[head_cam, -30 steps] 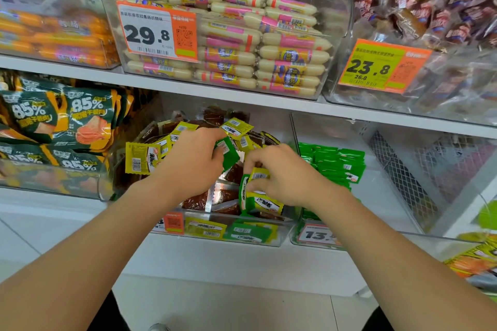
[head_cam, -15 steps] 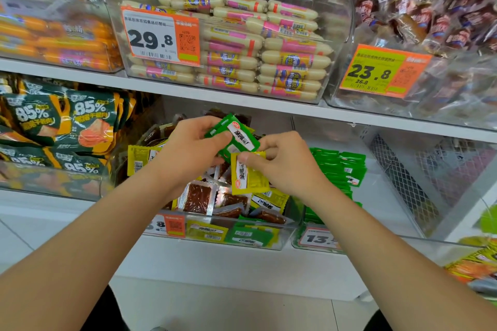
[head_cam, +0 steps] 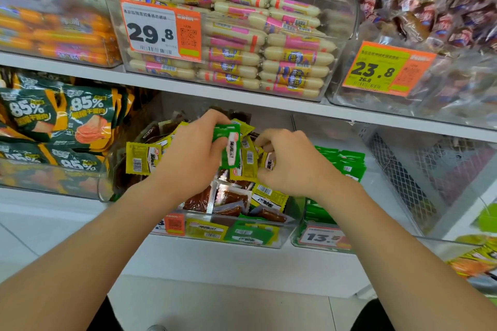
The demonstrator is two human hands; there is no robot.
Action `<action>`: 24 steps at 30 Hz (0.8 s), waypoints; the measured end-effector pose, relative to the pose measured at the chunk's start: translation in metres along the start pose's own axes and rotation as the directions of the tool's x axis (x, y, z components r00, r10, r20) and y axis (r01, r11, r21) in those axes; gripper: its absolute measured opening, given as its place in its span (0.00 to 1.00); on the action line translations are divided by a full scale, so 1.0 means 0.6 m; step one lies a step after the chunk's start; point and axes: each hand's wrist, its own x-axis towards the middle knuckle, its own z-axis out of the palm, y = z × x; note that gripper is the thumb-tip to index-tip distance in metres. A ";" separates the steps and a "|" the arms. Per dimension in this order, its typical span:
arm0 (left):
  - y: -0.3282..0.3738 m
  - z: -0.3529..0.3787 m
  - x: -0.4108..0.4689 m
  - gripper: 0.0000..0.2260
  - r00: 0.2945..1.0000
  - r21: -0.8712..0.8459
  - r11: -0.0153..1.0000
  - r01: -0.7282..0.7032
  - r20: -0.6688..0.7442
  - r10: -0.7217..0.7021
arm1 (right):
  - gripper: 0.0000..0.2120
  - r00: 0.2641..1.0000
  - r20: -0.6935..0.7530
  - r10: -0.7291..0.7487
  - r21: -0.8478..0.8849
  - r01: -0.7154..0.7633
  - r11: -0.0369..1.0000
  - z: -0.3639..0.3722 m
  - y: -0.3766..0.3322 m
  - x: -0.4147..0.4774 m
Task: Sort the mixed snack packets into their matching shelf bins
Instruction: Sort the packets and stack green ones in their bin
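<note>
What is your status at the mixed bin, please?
Left grip holds green packet. Right grip pinches yellow packet. Both over mixed bin. Green-packet bin alongside, unblocked.

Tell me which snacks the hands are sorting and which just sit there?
Job: left hand gripping green packet; right hand pinching yellow packet; mixed bin; green-packet bin.
Lying about: white sausages; orange sausages; 85% bags; 23.8 price tag.
</note>
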 end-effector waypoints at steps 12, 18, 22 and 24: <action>0.042 0.020 -0.006 0.19 0.942 -0.279 0.913 0.299 0.241 -0.236 | 0.04 0.979 -0.180 0.092 0.396 -0.014 0.918 -0.015 0.014 -0.047; 0.039 0.038 -0.040 0.09 0.698 0.167 0.943 -0.286 0.711 0.086 | 0.06 0.947 -0.291 0.139 0.327 -0.038 0.944 -0.011 0.047 -0.059; 0.046 0.058 -0.044 0.08 0.602 0.206 0.895 -0.397 0.794 0.084 | 0.05 0.950 -0.300 0.087 0.285 0.003 0.958 -0.007 0.048 -0.061; 0.053 0.070 -0.047 0.08 0.561 0.276 0.851 -0.447 0.827 0.027 | 0.06 0.955 -0.291 0.058 0.246 0.016 0.969 -0.004 0.047 -0.062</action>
